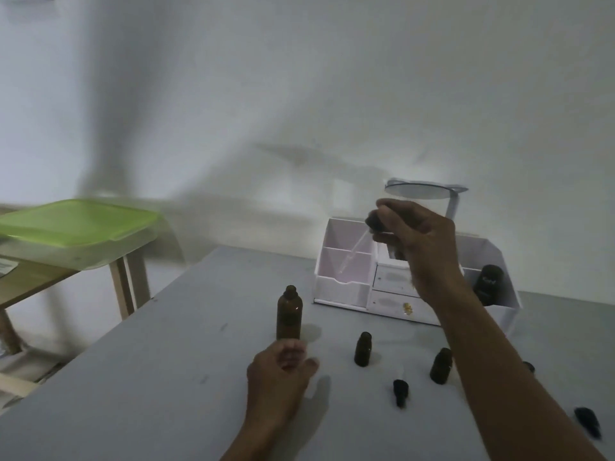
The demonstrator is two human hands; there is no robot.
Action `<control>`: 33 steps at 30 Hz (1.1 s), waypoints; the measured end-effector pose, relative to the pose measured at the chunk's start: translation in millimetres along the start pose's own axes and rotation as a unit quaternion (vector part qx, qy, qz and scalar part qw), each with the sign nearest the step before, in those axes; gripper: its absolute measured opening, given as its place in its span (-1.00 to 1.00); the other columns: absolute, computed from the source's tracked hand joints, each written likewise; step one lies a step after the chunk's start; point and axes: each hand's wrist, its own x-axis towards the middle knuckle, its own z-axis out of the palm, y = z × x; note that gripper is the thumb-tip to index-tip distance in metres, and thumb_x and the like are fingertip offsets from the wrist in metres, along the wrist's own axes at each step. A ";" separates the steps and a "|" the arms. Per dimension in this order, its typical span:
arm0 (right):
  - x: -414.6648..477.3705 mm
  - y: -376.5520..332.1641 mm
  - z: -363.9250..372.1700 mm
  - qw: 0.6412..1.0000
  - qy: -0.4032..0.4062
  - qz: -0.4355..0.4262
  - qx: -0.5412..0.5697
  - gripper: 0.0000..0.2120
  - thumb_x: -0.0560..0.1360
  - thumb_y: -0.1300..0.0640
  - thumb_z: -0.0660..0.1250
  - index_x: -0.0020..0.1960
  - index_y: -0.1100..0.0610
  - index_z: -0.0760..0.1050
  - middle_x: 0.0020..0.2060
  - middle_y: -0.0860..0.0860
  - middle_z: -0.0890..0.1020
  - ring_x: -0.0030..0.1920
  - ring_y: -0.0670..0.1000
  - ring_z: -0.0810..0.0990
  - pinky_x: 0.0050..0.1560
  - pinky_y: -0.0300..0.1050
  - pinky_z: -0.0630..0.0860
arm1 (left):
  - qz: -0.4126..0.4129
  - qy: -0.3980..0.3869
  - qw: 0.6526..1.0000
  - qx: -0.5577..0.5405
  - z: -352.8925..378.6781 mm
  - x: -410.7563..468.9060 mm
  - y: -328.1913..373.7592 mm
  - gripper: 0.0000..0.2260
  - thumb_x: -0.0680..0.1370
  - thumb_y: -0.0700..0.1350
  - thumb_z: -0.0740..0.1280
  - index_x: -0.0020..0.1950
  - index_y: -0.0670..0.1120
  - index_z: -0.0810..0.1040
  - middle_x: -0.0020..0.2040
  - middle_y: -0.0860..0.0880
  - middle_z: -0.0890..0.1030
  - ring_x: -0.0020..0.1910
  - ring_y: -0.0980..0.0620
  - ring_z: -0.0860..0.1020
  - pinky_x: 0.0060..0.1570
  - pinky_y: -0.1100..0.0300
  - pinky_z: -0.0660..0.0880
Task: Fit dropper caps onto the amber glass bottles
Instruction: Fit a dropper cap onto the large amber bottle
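The right hand (416,227) is raised above the grey tabletop (166,377), its grip pinched together on the dark bulb of a dropper cap (372,224); the clear glass pipette hangs from that cap and slants down toward 7 o'clock, in front of the white organizer (346,261) at the back of the tabletop. The left hand (279,374) sits low over the tabletop with fingers (293,352) loosely curled and apart, holding nothing, its fingertips just at the foot of the tall amber bottle (289,312); whether they touch the glass cannot be told through the blur. That bottle stands upright with its neck uncapped, at about 11 o'clock from the left hand. Two smaller amber bottles also stand upright and uncapped: one (362,349) at 3 o'clock from the left hand, the other (441,366) further along, just beside the right forearm. A loose dropper cap (399,392) lies on the tabletop at about 5 o'clock from the first small bottle, and another dark cap (587,420) lies near the right edge at 4 o'clock. A black container (487,284) stands in the organizer's right compartment, and a round white disc on a stem (419,189) rises behind the organizer. At 9 o'clock, well apart, a green-lidded box (76,224) rests on a wooden side table (30,281).
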 end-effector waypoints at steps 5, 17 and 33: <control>-13.5 25.7 -41.3 0.999 0.000 0.035 -0.035 -0.75 0.49 0.14 0.40 0.13 0.21 0.65 -0.13 0.03 0.75 -0.12 0.01 0.74 -0.14 -0.27 0.63 | 0.021 -0.098 0.995 0.008 37.7 -1.2 7.9 -0.62 0.35 -0.08 0.55 0.14 0.07 0.57 0.06 0.12 0.62 0.02 0.18 0.59 -0.09 0.44 0.48; -24.9 68.9 -44.9 0.992 -0.030 0.072 -0.104 -0.92 0.51 0.20 0.41 -0.06 0.04 0.65 -0.22 -0.07 0.72 -0.20 -0.09 0.74 -0.18 -0.32 0.62 | 0.084 -0.125 0.983 0.106 81.7 20.3 20.7 -0.44 0.32 0.04 0.56 0.29 -0.01 0.52 0.21 0.05 0.59 0.03 0.23 0.48 0.10 0.39 0.35; -27.6 79.2 -45.0 0.988 -0.059 0.067 -0.124 -0.90 0.50 0.22 0.43 -0.08 0.03 0.65 -0.27 -0.10 0.73 -0.23 -0.12 0.73 -0.23 -0.37 0.58 | 0.097 -0.117 0.982 0.113 81.3 19.3 22.8 -0.68 0.37 -0.03 0.54 0.10 -0.02 0.65 0.00 0.05 0.66 -0.06 0.14 0.57 0.07 0.30 0.51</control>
